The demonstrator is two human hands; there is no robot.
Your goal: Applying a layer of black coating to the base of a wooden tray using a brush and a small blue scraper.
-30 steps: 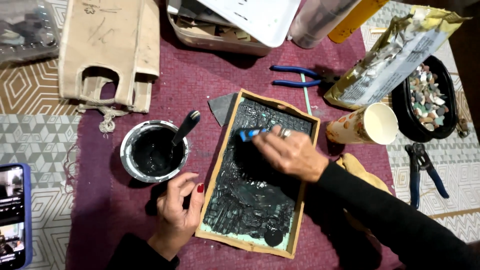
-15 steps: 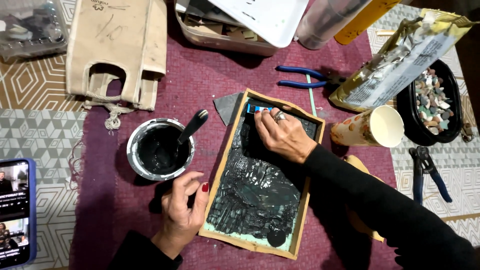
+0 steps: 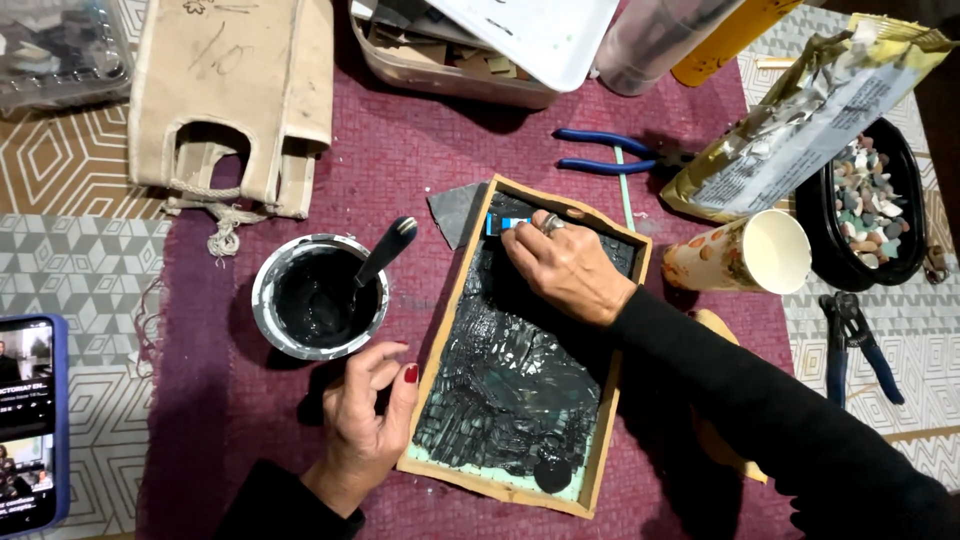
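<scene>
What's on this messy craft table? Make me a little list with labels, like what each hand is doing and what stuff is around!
Left hand: left hand rests on the purple cloth, against the edge of the wooden tray.
Right hand: right hand presses a small blue tool at the tray's top end.
Tray: shallow, covered in black paste.
Cup: round cup of black paste with a stirrer standing in it.
Nearby: blue pliers, paper cup lying on its side, black bowl of pebbles, phone, cloth bag.
</scene>
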